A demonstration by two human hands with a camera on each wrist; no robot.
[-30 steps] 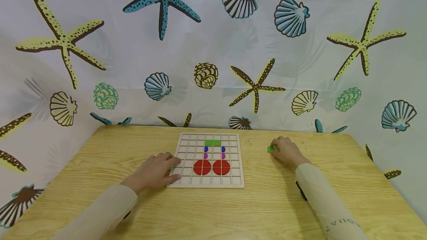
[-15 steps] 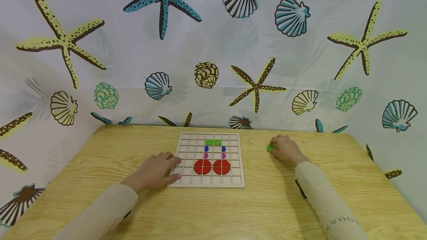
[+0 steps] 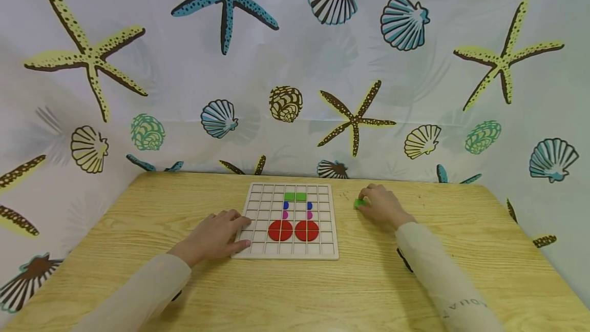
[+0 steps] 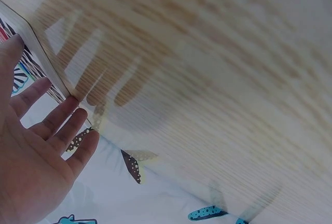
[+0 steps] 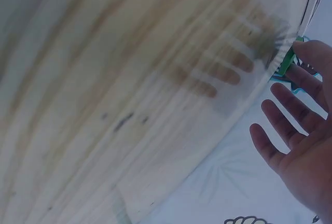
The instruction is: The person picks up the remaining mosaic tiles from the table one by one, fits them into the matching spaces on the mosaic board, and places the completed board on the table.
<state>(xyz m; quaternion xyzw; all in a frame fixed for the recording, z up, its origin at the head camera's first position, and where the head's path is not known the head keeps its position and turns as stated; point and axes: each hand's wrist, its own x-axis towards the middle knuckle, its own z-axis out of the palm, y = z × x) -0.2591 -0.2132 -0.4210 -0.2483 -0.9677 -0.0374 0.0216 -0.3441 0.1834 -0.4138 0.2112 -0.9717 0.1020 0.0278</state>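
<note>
A white grid board [image 3: 325, 250] lies on the wooden table. Its left edge is touched by the fingers and thumb of my left hand [image 3: 218, 235], spread and relaxed; in the left wrist view the fingertips show right at the board's rim [image 4: 39, 45]. Off the board's right side, my right hand [image 3: 383, 206] pinches a small green tile [image 3: 358, 204] between thumb and index finger. The right wrist view shows the tile [image 5: 286, 62] too, with the other fingers extended. Two green tiles [image 3: 295, 196] sit side by side in the board's upper cells.
Below those tiles, the board carries two blue half circles [image 3: 286, 205], two magenta half circles [image 3: 285, 215] and two red circles [image 3: 276, 235] made of quarter pieces. A white curtain [image 3: 258, 55] with starfish and shells hangs behind the table [image 3: 286, 291].
The right hand has moved left towards the board with the green tile pinched in it. The left hand stays at the board's left edge, and the board's pieces have not moved.
</note>
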